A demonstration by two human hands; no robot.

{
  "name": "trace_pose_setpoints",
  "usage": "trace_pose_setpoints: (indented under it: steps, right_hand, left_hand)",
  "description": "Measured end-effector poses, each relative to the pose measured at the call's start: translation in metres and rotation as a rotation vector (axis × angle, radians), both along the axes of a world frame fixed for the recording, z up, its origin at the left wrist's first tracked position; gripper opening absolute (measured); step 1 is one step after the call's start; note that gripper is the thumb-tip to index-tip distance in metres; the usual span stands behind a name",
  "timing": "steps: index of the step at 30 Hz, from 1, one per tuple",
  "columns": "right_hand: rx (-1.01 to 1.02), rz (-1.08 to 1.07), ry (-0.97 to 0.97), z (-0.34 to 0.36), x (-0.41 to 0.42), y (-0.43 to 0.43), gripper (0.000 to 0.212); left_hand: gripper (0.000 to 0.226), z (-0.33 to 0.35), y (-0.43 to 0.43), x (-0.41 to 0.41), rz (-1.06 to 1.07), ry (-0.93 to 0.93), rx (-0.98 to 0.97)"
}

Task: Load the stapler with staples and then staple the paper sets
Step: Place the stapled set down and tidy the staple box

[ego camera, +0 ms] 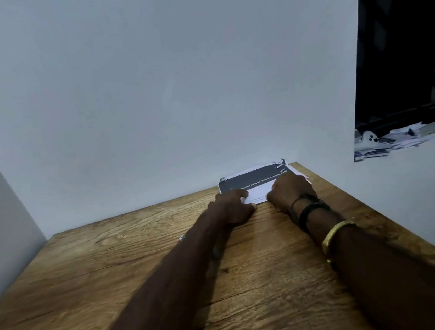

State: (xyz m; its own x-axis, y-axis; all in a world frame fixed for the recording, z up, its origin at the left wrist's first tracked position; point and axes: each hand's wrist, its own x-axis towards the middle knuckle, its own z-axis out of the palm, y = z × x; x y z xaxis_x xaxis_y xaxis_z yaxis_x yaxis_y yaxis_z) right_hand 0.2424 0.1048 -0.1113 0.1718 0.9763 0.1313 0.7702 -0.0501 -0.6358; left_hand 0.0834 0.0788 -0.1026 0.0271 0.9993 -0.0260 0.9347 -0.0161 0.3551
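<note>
Nearest the camera are the two forearms, reaching out over the wooden desk toward its far right corner. The desk is the largest item; its visible surface carries almost nothing beyond the paper and one small pale object near the middle, too small to identify. No stapler and no staples can be made out anywhere in view.

The paper stack lies at the far right corner of the desk, against the wall. The top sheet shows a dark printed band with a line of text; several sheet corners at the far right of the stack are ragged and misaligned.

The left hand rests at the near left edge of the stack, fingers curled and pressed down, the forefinger extended onto the sheet. The right hand lies flat on the near right part of the stack, fingers together, palm down. Both hands touch the paper; neither grips any tool. The right wrist carries dark bands, with a gold bangle further up the forearm.

Assessment: whether the stapler is loaded cannot be determined. No staple is visible in the stack. The hands appear to be gathering or squaring the sheets, so stapling appears outstanding.
</note>
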Motion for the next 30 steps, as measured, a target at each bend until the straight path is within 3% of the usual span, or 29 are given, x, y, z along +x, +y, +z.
trace_pose_setpoints:
  steps: [6, 12, 20, 24, 30]
  right_hand:
    - [0.046, 0.004, 0.049, 0.0, -0.002, -0.006, 0.016]
    - [0.176, 0.101, 0.174, 0.012, -0.021, -0.035, 0.011]
    - [0.109, 0.609, 0.219, 0.03, -0.07, -0.099, 0.01]
    - [0.052, 0.823, 0.152, 0.035, -0.088, -0.131, 0.016]
    - [0.129, 0.867, -0.094, 0.035, -0.103, -0.154, 0.014]
  left_hand:
    - [0.056, 0.011, -0.007, -0.01, 0.071, -0.114, 0.081]
    - [0.005, 0.033, -0.046, -0.042, 0.229, -0.186, 0.273]
    - [0.024, 0.037, -0.114, -0.081, 0.366, -0.173, 0.175]
    - [0.024, 0.033, -0.136, -0.099, 0.396, -0.141, 0.103]
    - [0.024, 0.03, -0.148, -0.101, 0.357, -0.272, 0.047]
